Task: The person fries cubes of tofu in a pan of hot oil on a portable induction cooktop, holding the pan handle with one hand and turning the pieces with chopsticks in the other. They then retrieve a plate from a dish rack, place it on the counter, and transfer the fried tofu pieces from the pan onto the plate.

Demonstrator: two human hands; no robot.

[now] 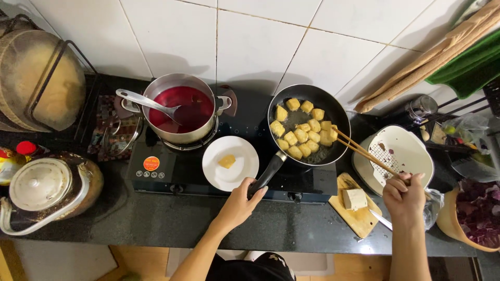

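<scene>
White wall tiles behind, dark counter (pixel 172 221) below, black two-burner stove (pixel 208 169) in the middle.

Left hand (pixel 239 203) closed round the pan handle (pixel 268 174), just at its near end. Black pan (pixel 307 125) on the right burner, full of golden tofu cubes (pixel 302 130) packed close together.

Right hand (pixel 405 196) pinched shut on wooden chopsticks (pixel 362 151), tips reaching over the pan rim to the cubes at the right edge; touching one or only just beside it, hard to tell.

White plate (pixel 230 164) between the burners, one fried piece on it. Steel pot (pixel 182 108) on the left burner, red liquid inside, ladle (pixel 148 101) resting in it. Kettle (pixel 44 190) at far left. Small cutting board (pixel 357 208) near the right hand, a white tofu block (pixel 355 199) on it, a knife blade (pixel 382 220) at its edge. White slotted dish (pixel 403 151) behind the board. Bowl of purple leaves (pixel 476 213) at far right.
</scene>
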